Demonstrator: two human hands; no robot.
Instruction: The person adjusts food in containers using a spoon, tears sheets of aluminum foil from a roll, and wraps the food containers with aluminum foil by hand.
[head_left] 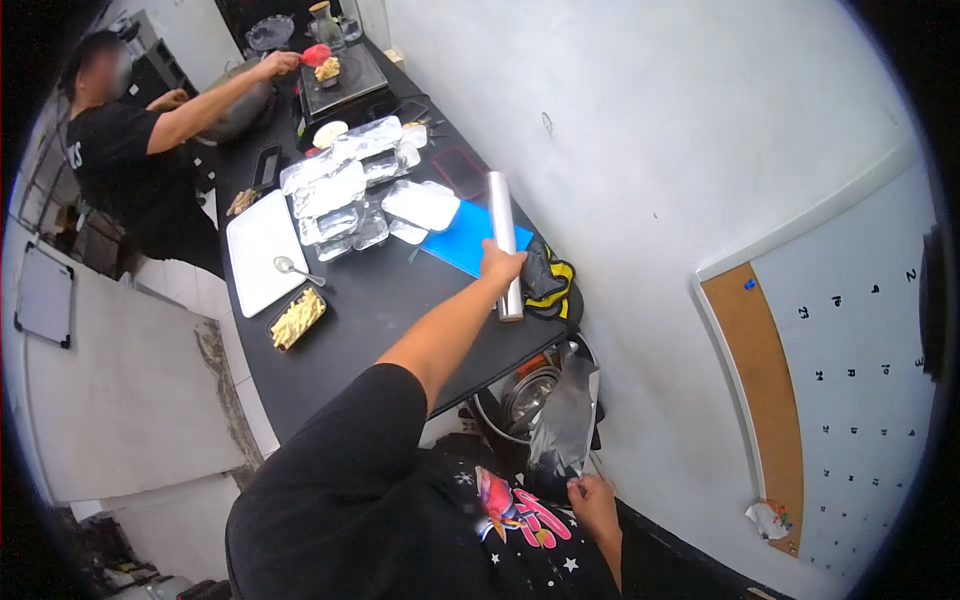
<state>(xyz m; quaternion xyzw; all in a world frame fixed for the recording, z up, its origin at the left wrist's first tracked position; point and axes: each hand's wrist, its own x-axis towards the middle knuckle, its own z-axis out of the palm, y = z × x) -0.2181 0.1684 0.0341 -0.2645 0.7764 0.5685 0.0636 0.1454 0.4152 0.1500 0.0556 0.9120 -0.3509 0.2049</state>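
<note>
My left hand [503, 262], at the end of my outstretched arm, is closed around a roll of aluminium foil [499, 205] on the black table. Under and beside the roll lies a blue flat sheet [466, 240]. Low on the right, in front of my shirt, my right hand [596, 503] pinches the lower end of a loose foil sheet [566, 410]. This sheet hangs past the table's edge, over metal pots [530, 395] below. Several foil trays with white lids [420, 205] are stacked left of the roll.
A white tray [262, 250] holds a spoon [292, 268]; nearby stands a container of pale yellow pieces [298, 320]. Across the table [400, 300], a co-worker [130, 160] holds a red utensil [317, 55] over food on a dark flat-topped appliance [345, 82]. A wall with a whiteboard [850, 330] borders the right.
</note>
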